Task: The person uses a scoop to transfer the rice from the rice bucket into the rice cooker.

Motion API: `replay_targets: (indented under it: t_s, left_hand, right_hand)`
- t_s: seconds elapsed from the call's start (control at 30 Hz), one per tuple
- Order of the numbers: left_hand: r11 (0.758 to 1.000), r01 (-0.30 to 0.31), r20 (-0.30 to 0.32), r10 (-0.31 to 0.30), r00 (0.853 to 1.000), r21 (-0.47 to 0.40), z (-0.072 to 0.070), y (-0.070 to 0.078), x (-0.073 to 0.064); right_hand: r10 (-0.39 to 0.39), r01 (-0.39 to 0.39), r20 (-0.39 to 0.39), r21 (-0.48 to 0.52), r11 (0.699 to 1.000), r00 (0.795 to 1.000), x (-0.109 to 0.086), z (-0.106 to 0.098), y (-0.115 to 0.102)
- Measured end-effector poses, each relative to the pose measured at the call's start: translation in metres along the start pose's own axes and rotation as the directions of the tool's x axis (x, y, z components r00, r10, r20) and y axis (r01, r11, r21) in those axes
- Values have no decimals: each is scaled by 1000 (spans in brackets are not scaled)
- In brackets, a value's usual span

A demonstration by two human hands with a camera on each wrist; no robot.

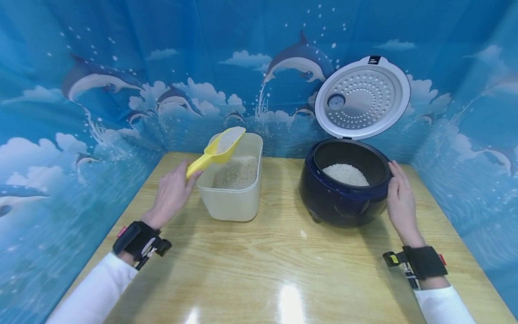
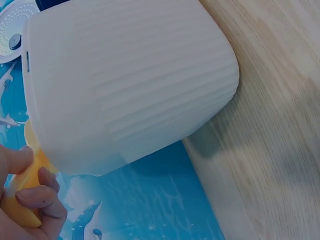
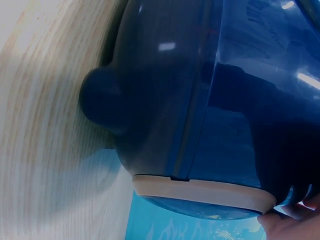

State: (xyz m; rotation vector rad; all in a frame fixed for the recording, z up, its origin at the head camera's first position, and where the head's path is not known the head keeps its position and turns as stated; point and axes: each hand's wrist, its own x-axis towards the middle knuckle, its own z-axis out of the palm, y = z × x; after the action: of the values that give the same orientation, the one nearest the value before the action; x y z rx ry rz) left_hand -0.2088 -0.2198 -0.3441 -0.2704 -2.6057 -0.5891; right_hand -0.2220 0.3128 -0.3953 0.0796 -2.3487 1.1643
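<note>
Many printed dolphins [image 1: 300, 53] back the wooden table [image 1: 251, 256], left grip [image 1: 171, 191] pinching scoop [image 1: 214, 155], right grip [image 1: 401, 204] straight-fingered on cooker [image 1: 344, 207].

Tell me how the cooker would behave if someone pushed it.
The cooker is probably heavy, with rice heaped inside. Its glossy shell may feel slippery. The raised lid could make it slightly top-heavy, so a sharp shove might rock it.

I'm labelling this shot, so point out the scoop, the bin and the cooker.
Scoop [image 1: 211, 155]: head view, on its yellow neck.
Bin [image 1: 230, 204]: head view, on its front wall.
Cooker [image 1: 341, 206]: head view, on its dark front.
</note>
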Motion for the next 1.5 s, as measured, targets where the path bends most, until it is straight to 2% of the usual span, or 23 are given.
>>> replay_targets:
  t_s: [0.27,0.6,0.77,1.2,1.33,1.5]
  left_hand:
    - [1000,-17,-59,15,998,-20,9,-6,2]
    - [998,-51,-66,48,997,-38,11,2,5]
    - [998,-55,-50,53,997,-43,9,6,6]
    - [994,-84,9,85,996,-77,-9,39,18]
    - [991,-118,7,119,993,-66,-15,48,24]
    - [984,-167,42,170,985,-66,-18,63,38]
  right_hand:
    - [-6,6,-10,-4,1000,1000,0,-2,1]
    - [-6,6,-3,-4,1000,1000,1,-5,4]
    - [-8,8,-3,-3,1000,1000,1,-7,5]
    - [-16,16,-6,0,1000,1000,0,-5,3]
    - [-15,15,11,-1,1000,1000,0,-1,2]
    - [-11,11,13,1,1000,1000,0,0,2]
